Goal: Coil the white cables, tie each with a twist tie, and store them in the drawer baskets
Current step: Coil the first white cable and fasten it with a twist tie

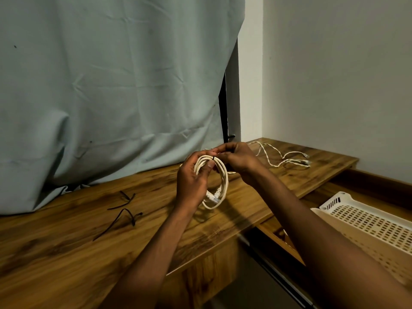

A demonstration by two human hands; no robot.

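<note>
White cable coil point(219, 175), black twist tie point(213, 157) at top.
Light, springy; left hand point(191, 179) grips loops, right hand point(236, 161) pinches tie; hold at the crossing.

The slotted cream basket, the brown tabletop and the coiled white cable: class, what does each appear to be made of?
The slotted cream basket looks like moulded plastic, matte, with regular rectangular slots. The brown tabletop appears wood or wood-look laminate: streaky grain, slight sheen. The coiled white cable, held by the left hand and right hand, seems smooth plastic-sheathed, bending in even loops.
</note>
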